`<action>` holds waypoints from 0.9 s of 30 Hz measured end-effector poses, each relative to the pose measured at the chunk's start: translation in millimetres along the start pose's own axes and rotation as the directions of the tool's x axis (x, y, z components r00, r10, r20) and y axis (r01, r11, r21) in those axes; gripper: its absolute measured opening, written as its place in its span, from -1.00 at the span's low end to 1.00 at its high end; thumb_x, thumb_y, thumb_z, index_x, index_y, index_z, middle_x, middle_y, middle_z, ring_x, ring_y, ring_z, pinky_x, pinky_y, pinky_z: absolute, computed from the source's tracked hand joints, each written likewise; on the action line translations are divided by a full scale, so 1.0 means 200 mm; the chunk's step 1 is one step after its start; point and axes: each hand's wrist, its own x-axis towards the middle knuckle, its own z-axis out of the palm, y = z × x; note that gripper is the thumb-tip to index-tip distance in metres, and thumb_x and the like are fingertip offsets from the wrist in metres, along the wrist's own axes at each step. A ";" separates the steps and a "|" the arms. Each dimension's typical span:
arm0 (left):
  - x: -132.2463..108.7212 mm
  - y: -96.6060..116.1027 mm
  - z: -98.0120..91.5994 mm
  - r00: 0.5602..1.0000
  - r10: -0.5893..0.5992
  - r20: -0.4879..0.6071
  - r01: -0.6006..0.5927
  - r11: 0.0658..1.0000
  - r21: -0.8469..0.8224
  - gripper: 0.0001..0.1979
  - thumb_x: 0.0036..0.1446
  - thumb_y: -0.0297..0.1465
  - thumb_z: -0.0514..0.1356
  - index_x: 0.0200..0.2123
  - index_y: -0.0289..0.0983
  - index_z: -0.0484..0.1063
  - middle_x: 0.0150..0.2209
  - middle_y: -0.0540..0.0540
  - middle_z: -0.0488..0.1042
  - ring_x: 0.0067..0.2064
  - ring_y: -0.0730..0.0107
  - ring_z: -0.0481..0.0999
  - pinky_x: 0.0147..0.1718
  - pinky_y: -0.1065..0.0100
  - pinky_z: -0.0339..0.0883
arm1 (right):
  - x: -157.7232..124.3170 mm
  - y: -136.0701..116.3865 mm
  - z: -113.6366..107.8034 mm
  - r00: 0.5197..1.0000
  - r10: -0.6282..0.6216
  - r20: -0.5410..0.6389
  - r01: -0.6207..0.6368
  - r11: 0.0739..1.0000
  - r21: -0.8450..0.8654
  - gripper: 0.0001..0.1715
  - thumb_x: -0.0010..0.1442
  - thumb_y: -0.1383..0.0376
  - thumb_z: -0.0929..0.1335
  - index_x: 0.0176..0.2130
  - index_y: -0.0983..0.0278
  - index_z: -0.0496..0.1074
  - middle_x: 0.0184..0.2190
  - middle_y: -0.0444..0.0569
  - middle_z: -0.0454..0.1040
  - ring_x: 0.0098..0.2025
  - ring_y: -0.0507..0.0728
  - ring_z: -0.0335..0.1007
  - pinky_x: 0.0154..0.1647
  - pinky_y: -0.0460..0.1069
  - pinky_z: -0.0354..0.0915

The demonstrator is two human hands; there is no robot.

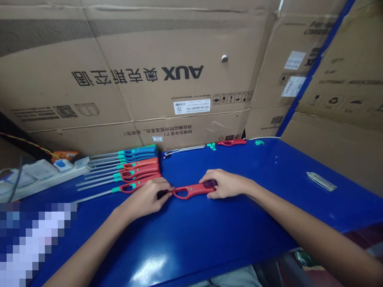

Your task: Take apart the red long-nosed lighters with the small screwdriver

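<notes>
A red lighter handle [193,191] with an oval trigger opening lies between my two hands, low over the blue table. My left hand [151,194] pinches its narrow front end between thumb and fingers. Around its wide rear end close the fingers of my right hand [226,184]. A dark purple, shiny piece [210,183] shows under those right fingers, against the handle; its full shape is hidden. Beyond my left hand lies a row of several long-necked lighters [139,172], blue, orange and red, with grey metal tubes pointing left.
Along the back lie metal rods [187,149], green plastic parts [212,146], another red handle [231,142] and a green scrap [259,142]. A clear pointed piece [321,181] rests at right. A power strip [44,177] occupies the left; cardboard walls [134,48] enclose the blue table [191,235].
</notes>
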 end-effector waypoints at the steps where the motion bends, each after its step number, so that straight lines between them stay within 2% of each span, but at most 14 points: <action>1: 0.00 -0.01 0.00 1.000 -0.004 -0.009 0.004 1.000 0.013 -0.80 0.24 -0.42 0.09 -0.21 -0.27 0.52 -0.26 -0.12 0.57 -0.23 0.26 0.53 -0.24 0.31 0.38 | 0.00 0.00 -0.01 1.000 -0.015 -0.007 0.015 1.000 0.010 -0.47 -0.03 0.33 0.46 -0.01 0.32 0.47 -0.22 0.02 0.44 -0.34 0.08 0.33 -0.33 -0.06 0.25; 5: -0.01 -0.03 0.00 0.999 -0.014 -0.042 0.016 0.999 0.048 -0.76 0.27 -0.42 0.05 -0.13 -0.27 0.50 -0.22 -0.12 0.57 -0.20 0.26 0.54 -0.19 0.29 0.40 | -0.01 0.00 -0.02 0.991 -0.071 -0.117 0.075 0.997 0.035 -0.64 0.00 0.39 0.38 -0.13 0.31 0.51 -0.36 -0.07 0.47 -0.42 0.03 0.29 -0.41 -0.09 0.20; 10: 0.00 0.02 0.00 0.992 -0.002 -0.124 0.014 0.995 0.094 -0.77 0.16 -0.42 0.11 -0.14 -0.29 0.48 -0.19 -0.16 0.54 -0.14 0.21 0.51 -0.10 0.21 0.40 | -0.01 -0.01 -0.01 0.967 -0.148 -0.209 0.156 0.988 0.021 -0.70 0.09 0.37 0.34 -0.14 0.32 0.52 -0.30 -0.02 0.51 -0.39 0.03 0.32 -0.35 -0.08 0.23; 15: 0.02 0.07 0.05 0.983 0.038 -0.178 -0.032 0.999 0.039 -0.74 0.17 -0.35 0.17 -0.07 -0.28 0.42 -0.12 -0.16 0.50 -0.09 0.21 0.48 -0.04 0.17 0.39 | 0.00 -0.03 0.00 0.970 -0.163 -0.179 0.165 0.986 -0.002 -0.69 0.15 0.35 0.32 -0.11 0.33 0.51 -0.30 0.01 0.52 -0.40 0.05 0.32 -0.35 -0.07 0.24; 20: 0.02 0.06 0.10 0.971 0.058 -0.230 -0.061 0.998 -0.006 -0.84 0.23 -0.36 0.15 -0.15 -0.27 0.43 -0.14 -0.16 0.49 -0.11 0.25 0.48 -0.08 0.22 0.40 | 0.00 -0.03 0.00 0.977 -0.150 -0.154 0.155 0.988 0.023 -0.67 0.13 0.38 0.32 -0.09 0.32 0.51 -0.26 0.02 0.52 -0.39 0.05 0.33 -0.34 -0.06 0.25; 23: 0.02 0.07 0.10 0.984 0.064 -0.164 -0.069 0.997 -0.028 -0.84 0.22 -0.33 0.16 -0.19 -0.26 0.46 -0.14 -0.16 0.50 -0.11 0.26 0.50 -0.09 0.25 0.41 | -0.01 -0.03 -0.01 0.985 -0.124 -0.120 0.127 0.992 0.015 -0.66 0.07 0.38 0.35 -0.11 0.32 0.51 -0.25 0.02 0.53 -0.38 0.05 0.33 -0.34 -0.06 0.25; 27: 0.01 0.08 0.06 0.992 0.082 -0.096 -0.087 0.995 -0.044 -0.82 0.22 -0.33 0.15 -0.20 -0.25 0.49 -0.14 -0.15 0.52 -0.10 0.27 0.52 -0.08 0.27 0.41 | -0.01 -0.03 -0.01 0.995 -0.076 -0.060 0.078 0.997 0.022 -0.62 0.01 0.29 0.42 -0.12 0.32 0.52 -0.26 0.01 0.52 -0.36 0.07 0.33 -0.35 -0.06 0.24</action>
